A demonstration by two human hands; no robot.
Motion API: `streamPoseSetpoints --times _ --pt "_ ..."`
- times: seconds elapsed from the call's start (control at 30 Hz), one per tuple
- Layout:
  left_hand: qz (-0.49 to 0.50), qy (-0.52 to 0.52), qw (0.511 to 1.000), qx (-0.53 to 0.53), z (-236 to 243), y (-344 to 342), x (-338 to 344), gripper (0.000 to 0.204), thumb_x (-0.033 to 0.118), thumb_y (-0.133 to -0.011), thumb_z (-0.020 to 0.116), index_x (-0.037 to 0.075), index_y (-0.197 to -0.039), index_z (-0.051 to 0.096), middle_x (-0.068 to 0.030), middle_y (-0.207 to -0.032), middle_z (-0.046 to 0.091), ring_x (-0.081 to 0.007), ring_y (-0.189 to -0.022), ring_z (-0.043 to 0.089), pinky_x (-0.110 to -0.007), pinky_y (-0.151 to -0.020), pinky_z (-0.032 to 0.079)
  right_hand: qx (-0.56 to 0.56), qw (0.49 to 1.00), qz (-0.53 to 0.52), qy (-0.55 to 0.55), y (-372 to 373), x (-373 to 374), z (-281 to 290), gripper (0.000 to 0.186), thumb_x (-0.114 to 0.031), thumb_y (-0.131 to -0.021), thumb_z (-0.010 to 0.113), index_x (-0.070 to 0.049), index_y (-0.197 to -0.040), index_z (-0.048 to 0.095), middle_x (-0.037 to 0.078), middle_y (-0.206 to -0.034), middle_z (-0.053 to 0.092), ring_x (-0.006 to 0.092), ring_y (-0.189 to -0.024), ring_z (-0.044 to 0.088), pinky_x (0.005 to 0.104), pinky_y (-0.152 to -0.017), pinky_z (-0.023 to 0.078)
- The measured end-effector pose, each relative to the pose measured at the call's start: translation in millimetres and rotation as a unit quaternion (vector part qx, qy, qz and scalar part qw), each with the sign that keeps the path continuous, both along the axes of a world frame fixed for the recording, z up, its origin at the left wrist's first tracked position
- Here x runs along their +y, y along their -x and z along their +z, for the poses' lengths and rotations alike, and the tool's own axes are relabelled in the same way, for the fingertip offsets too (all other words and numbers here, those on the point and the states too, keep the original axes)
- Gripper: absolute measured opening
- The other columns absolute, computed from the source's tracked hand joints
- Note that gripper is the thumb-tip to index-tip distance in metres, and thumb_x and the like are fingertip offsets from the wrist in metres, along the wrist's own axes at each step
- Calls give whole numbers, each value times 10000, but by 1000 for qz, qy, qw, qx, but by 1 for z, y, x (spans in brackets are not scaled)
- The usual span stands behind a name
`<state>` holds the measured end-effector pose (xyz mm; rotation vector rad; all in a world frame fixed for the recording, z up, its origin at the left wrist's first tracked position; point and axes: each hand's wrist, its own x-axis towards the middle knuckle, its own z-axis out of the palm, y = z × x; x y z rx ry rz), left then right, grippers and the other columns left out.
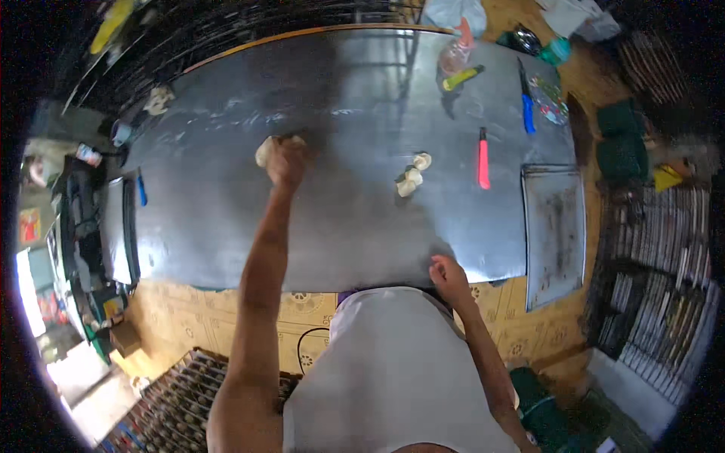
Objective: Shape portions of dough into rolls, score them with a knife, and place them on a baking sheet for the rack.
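My left hand (287, 162) reaches over the grey metal table (340, 226), its fingers closed around a pale lump of dough (264, 152). Dough shows on both sides of the fingers, while the hand hides the rest. To its right, two small pale dough pieces (410, 183) lie close together on the metal. My right hand (450, 279) hovers by the near table edge with its fingers curled in, and nothing is seen in them.
A red-handled knife (483, 162), a blue-handled knife (528, 109) and a yellow cutter (462, 78) lie on the right side. One metal tray (555, 234) overhangs the near right corner. Another blue-handled tool (141, 189) rests at left. Stacked trays (664, 234) stand right.
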<state>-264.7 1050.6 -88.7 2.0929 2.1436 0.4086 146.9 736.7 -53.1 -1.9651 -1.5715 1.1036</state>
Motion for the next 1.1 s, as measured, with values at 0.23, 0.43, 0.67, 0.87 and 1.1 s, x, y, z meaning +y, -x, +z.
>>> streamPoseSetpoints --times 0.23,0.43,0.67,0.87,1.1 --pt "-87 -37 921 -377 -18 -12 -60 286 163 -927 717 74 -1175 604 -161 -1029 709 -388 -963 687 -458 -837 560 14 1000 -11 16 26 28 25 352 -157 -973 712 -17 -1291 660 146 -1046 719 221 -788 667 340 -730 549" --pt "-46 270 675 -685 30 -158 -208 466 293 -1086 626 31 -1460 536 -122 -1100 712 -182 -932 689 -328 -786 606 111 990 24 -85 58 68 63 542 -152 -921 764 -41 -1420 584 225 -1164 709 302 -949 713 393 -870 568" --pt "21 289 783 -551 52 -220 -258 441 394 -1119 523 12 -1300 650 -192 -1061 752 -297 -843 736 -416 -692 580 93 976 178 -84 6 50 64 746 -95 -873 774 5 -1523 422 247 -1182 668 421 -994 686 476 -864 562" --pt "43 78 953 -289 48 -285 -298 477 359 -1114 467 -12 -918 695 -351 -854 659 -559 -807 639 -572 -669 546 -14 951 256 -175 -12 38 48 486 -102 -913 662 10 -1366 523 262 -1007 713 510 -908 675 571 -788 545" --pt "41 57 981 -181 59 -298 -306 566 416 -1097 478 12 -792 733 -301 -757 670 -514 -748 675 -584 -666 549 -58 951 297 -66 -33 15 38 184 -132 -887 700 -17 -1029 683 257 -904 713 480 -887 705 567 -762 559"
